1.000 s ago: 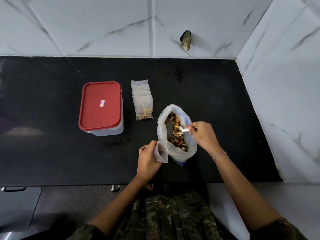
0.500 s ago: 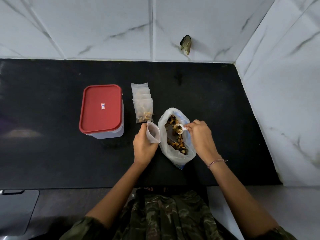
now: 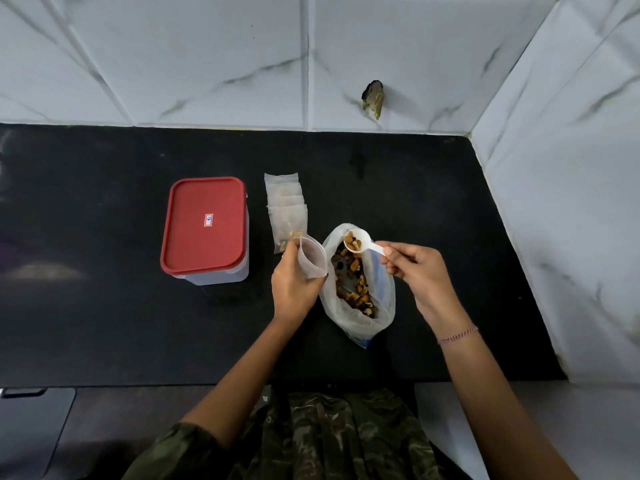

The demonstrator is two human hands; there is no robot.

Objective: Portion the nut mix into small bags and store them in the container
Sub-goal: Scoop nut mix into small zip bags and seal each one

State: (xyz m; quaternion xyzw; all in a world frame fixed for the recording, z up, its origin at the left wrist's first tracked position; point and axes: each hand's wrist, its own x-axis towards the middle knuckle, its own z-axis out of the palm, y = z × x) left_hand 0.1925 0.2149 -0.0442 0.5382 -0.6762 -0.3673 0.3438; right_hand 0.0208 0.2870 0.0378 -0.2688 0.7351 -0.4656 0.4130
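A large clear bag of nut mix [image 3: 356,289] lies open on the black counter [image 3: 104,323]. My right hand [image 3: 415,271] pinches the handle of a white scoop [image 3: 360,242] heaped with nuts, raised over the bag's far rim. My left hand [image 3: 294,285] grips a small empty clear bag [image 3: 311,256], mouth held open, just left of the big bag. A stack of small bags [image 3: 285,209] lies behind my left hand; the nearest one holds some nuts. A closed container with a red lid [image 3: 204,225] stands to the left.
White marble-patterned tile walls close the counter at the back and on the right [image 3: 571,202]. A dark stub [image 3: 373,97] sticks out of the back wall. A dark panel [image 3: 31,427] sits below the counter's front edge at the lower left.
My right hand lifted the scoop out of the nut bag, now full. My left hand carried the small empty bag up and away from me, beside the big bag's mouth.
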